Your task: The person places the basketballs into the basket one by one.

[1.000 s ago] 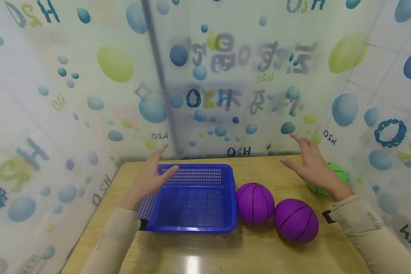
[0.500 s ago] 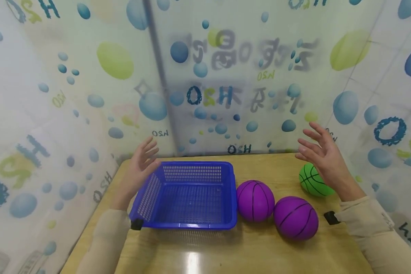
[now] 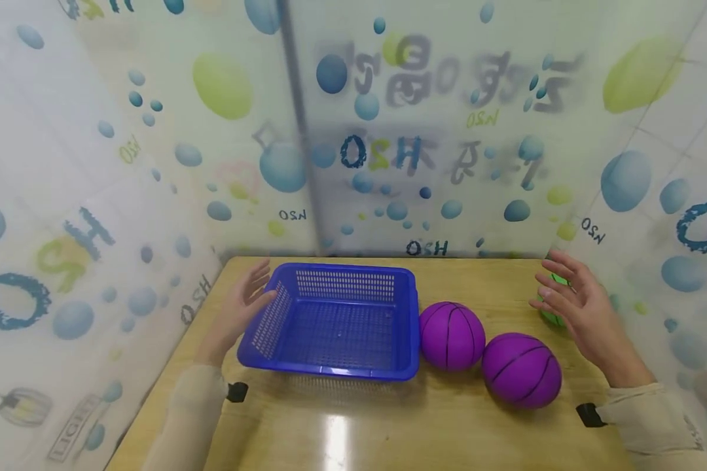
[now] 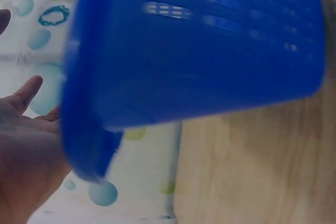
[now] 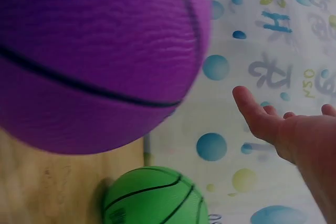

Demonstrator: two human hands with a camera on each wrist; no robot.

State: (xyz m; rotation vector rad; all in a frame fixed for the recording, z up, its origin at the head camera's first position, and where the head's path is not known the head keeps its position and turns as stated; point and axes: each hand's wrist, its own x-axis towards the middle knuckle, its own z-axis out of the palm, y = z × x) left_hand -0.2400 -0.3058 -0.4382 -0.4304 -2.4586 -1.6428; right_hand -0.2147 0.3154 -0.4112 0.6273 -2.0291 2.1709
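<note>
An empty blue plastic basket point(image 3: 359, 373) stands on the table left of the middle. Beside its left rim is my left hand point(image 3: 235, 317), fingers loosely bent and holding nothing; whether it touches the rim I cannot tell. A purple ball point(image 3: 452, 336) with black lines sits against or very near the basket's right side, and a second purple ball point(image 3: 522, 370) lies just to its right. My right hand point(image 3: 589, 320) hovers with relaxed, spread fingers, partly hiding a green ball point(image 5: 152, 198) behind it. Nothing is in that palm.
The wooden table point(image 3: 294, 432) ends at the back against a curtain point(image 3: 365, 216) printed with bubbles and letters. Similar sheeting closes in both sides. Small black pieces show at the left cuff point(image 3: 237, 392) and right cuff point(image 3: 591, 415).
Both hands have come down from above, and the right one has shifted rightward in front of the green ball. The head view has swung slightly. Basket and balls look unmoved on the table.
</note>
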